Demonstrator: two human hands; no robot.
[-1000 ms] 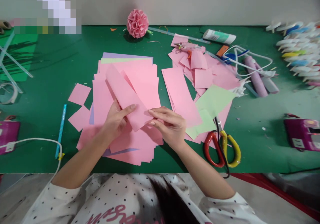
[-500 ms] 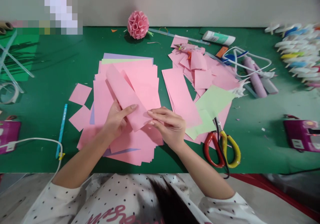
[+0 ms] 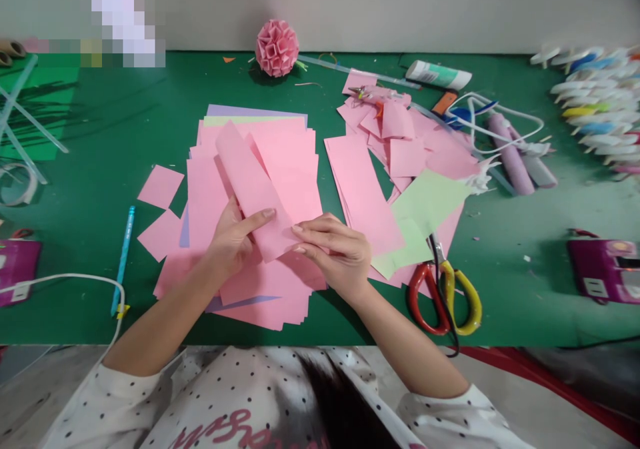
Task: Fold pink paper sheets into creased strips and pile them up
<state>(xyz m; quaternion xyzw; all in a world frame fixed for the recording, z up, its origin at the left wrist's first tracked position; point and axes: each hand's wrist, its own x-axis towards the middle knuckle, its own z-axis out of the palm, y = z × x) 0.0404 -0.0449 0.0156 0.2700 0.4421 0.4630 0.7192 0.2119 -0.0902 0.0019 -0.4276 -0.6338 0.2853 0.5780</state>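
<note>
A folded strip of pink paper (image 3: 253, 182) slants over the stack of paper, held between both hands. My left hand (image 3: 239, 235) grips its lower left side, thumb lying across the face and fingers behind. With thumb and fingertips my right hand (image 3: 337, 249) pinches the strip's lower right corner. Beneath lies a stack of pink paper sheets (image 3: 295, 155), with purple and green sheets showing at its edges. Two small pink paper squares (image 3: 161, 187) rest left of the stack. Right of it are longer pink paper pieces (image 3: 357, 182).
Scissors (image 3: 445, 295) with red and yellow handles lie at the front right, near green paper (image 3: 433, 199). A pink paper ball (image 3: 277, 49) stands at the back. A pink glue gun (image 3: 380, 94) rests on paper pieces. A blue pencil (image 3: 125, 255) lies left, purple boxes at both sides.
The held strip has shifted slightly, its top end a little to the right. Both hands keep nearly the same grip and place.
</note>
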